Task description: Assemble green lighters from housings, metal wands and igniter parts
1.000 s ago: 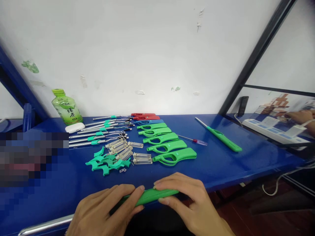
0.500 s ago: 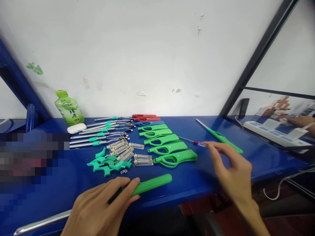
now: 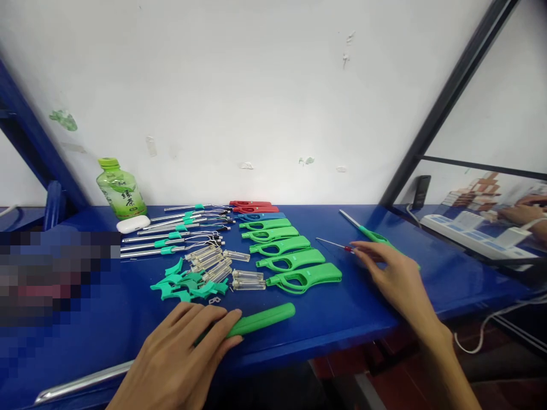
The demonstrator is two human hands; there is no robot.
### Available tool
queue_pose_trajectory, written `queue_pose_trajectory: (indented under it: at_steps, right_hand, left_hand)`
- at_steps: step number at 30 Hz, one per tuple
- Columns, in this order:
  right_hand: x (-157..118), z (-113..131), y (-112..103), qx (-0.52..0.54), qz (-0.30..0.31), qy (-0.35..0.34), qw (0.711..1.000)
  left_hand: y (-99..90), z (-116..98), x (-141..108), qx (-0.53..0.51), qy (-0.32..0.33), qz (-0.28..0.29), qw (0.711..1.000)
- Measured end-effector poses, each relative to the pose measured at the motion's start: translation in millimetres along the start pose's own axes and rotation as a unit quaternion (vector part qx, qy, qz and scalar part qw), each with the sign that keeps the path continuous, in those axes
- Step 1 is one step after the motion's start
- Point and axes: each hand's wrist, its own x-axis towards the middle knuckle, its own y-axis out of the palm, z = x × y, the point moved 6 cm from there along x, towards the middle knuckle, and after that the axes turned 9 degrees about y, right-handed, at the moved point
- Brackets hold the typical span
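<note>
My left hand (image 3: 188, 341) is closed round the green body of a long-nosed lighter (image 3: 265, 320); its metal tube (image 3: 88, 382) sticks out to the left below the hand. My right hand (image 3: 387, 267) pinches the handle end of a thin screwdriver (image 3: 335, 244), whose shaft points left, low over the blue table. Between the hands lies a column of green lighter shells (image 3: 314, 274), with blue and red ones at the back. Clear fuel tanks (image 3: 248, 284) and small teal trigger pieces (image 3: 183, 282) lie left of the shells.
Metal lighter tubes with wires (image 3: 154, 245) lie at the back left, near a green tea bottle (image 3: 122, 191) and a white case (image 3: 133, 224). Another green lighter (image 3: 356, 223) lies behind my right hand. Beyond a frame are a power strip (image 3: 470, 239) and another person's hand (image 3: 523, 213).
My right hand has lowered slightly and covers more of the screwdriver's handle; the screwdriver has shifted a little right. My left hand keeps the lighter in nearly the same place.
</note>
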Motion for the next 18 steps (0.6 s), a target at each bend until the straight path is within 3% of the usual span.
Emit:
queue_pose_trajectory:
  at_steps: [6, 11, 14, 18]
  right_hand:
    - [-13, 19, -38, 0.135, -0.145, 0.05, 0.979]
    - [-38, 73, -63, 0.211, -0.216, 0.031, 0.953]
    - [-52, 117, -63, 0.258, -0.19, -0.067, 0.945]
    - [-61, 150, -37, 0.302, -0.087, -0.117, 0.942]
  left_hand:
    - [4.3, 2, -11, 0.011, -0.006, 0.035, 0.999]
    - [7.2, 1, -10, 0.031, 0.003, 0.043, 0.999]
    - [9.4, 0, -8, 0.034, -0.006, 0.053, 0.998]
    - [8.0, 0, -5, 0.016, -0.01, 0.058, 0.998]
